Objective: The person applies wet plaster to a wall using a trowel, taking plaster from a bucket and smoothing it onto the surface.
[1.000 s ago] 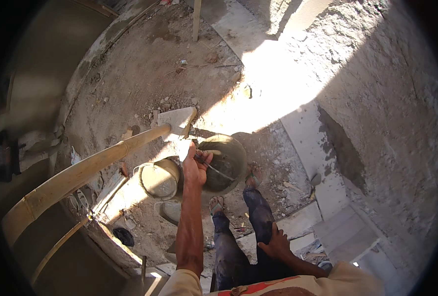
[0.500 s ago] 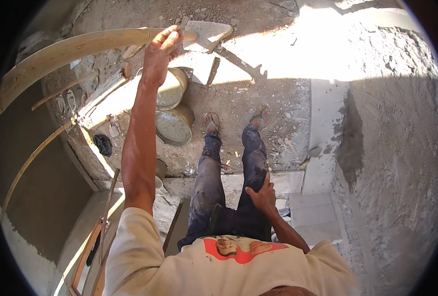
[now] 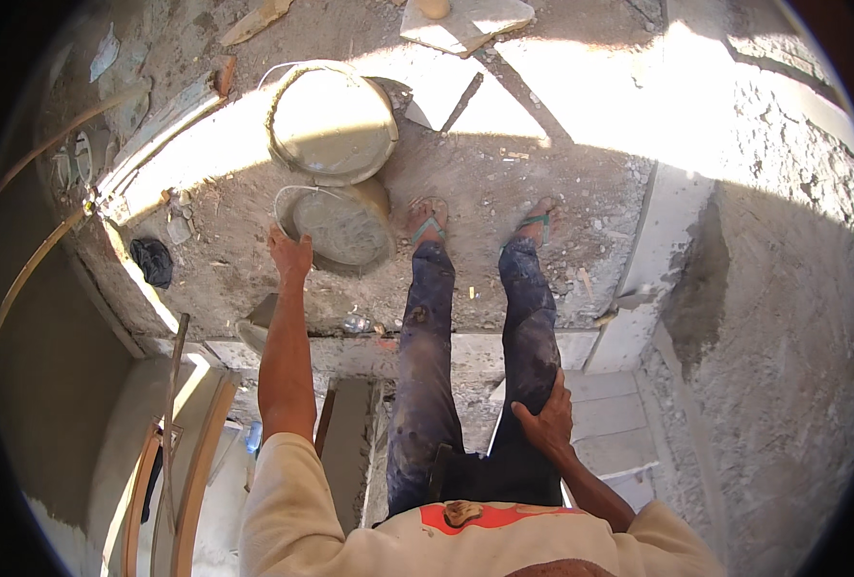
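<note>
The nearer bucket [image 3: 373, 204], round-mouthed, stands on the dirt floor [image 3: 581, 252], in from its near edge, just ahead and right of my left hand [image 3: 290, 254]; whether that hand grips anything, I can't tell. My right hand [image 3: 545, 421] spreads across my right leg [image 3: 529, 332], farther off.

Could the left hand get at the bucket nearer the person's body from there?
Probably yes: the left hand is right at the left side of the nearer bucket, with nothing visible between them. Whether they touch is hard to tell.
</note>
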The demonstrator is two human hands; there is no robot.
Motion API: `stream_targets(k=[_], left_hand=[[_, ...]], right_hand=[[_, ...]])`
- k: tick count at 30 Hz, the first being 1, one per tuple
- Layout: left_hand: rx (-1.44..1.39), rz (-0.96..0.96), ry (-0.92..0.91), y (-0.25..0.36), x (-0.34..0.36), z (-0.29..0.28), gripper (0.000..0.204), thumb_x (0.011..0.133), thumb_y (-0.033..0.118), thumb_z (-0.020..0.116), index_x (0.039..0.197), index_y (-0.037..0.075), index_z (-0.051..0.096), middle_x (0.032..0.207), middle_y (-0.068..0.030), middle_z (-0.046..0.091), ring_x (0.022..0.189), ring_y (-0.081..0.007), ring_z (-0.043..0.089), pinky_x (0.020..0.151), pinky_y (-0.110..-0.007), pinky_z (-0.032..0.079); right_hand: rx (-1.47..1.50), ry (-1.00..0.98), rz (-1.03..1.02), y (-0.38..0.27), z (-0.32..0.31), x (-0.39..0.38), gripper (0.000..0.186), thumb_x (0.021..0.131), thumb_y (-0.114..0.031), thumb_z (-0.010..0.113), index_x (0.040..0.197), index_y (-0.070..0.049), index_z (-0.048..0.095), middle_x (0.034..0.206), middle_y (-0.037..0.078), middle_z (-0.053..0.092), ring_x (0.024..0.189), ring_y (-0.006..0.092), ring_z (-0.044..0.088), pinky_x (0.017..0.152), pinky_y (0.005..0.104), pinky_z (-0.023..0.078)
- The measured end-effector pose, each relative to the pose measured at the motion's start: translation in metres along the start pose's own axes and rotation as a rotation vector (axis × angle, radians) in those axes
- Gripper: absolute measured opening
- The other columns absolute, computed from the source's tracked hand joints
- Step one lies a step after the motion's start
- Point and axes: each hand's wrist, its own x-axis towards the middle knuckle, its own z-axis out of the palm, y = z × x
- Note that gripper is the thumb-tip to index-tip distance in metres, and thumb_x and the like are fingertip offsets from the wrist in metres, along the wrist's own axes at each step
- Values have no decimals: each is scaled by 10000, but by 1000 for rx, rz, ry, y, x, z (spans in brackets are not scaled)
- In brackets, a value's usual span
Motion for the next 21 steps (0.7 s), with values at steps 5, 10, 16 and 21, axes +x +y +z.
stream_targets(k=[5,10,16,21], left_hand=[[358,158,-220,44,69,-26,753,907,404,801,1539,127,500,1563,-155,514,1455,-394,460,1203,-494,385],[90,180,-362,-12,46,-70,511,938,573,739,959,64,713,931,-86,710,894,-313,659,819,-475,511],[-95,295,-667,35,-98,-66,523,874,470,833,842,37,542,743,-48,533,719,-199,470,670,-386,448],[-151,176,-547,46,-147,-68,512,884,413,834,789,39,496,725,-39,472,673,-212,413,645,-405,412]], right_hand=[[-79,-5,42,-16,19,-1,1213,777,-457,850,1637,23,141,1348,327,497,1240,515,527,1063,577,451],[-157,-46,108,-36,42,-10,1204,781,-514,825,1635,18,163,1334,322,516,1203,514,559,1031,597,467],[-114,-32,199,-37,31,-26,1195,796,-530,813,1645,-12,149,1368,333,500,1243,530,543,1029,619,475],[-32,-31,210,-22,4,-35,1165,826,-539,792,1635,-5,145,1406,331,473,1292,529,517,1030,640,472]])
